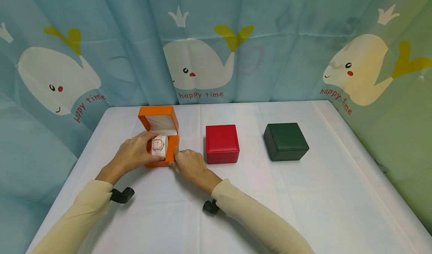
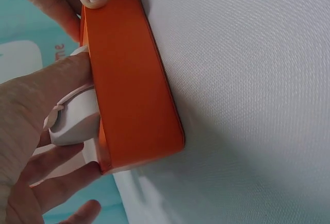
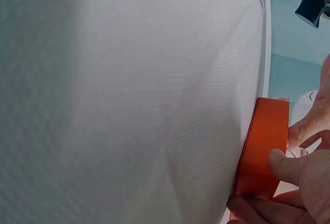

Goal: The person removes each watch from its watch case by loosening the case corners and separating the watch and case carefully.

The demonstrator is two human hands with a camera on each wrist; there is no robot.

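An orange box [image 1: 161,157] stands open on the white table [image 1: 303,194], its lid [image 1: 158,120] upright. Inside sits a white watch [image 1: 158,145] with a pinkish face. My left hand [image 1: 148,148] reaches into the box from the left and pinches the watch [image 2: 75,118] between thumb and fingers. My right hand [image 1: 176,160] grips the box's front right corner, thumb on the outer wall [image 3: 263,152]. In the left wrist view the orange box [image 2: 131,85] fills the middle, with the right hand's thumb at its far end.
A shut red box [image 1: 221,143] stands just right of the orange one, and a shut dark green box [image 1: 285,141] further right. A whale-print curtain [image 1: 202,40] closes in the table on three sides. Black wrist mounts [image 1: 122,195] hang under both forearms.
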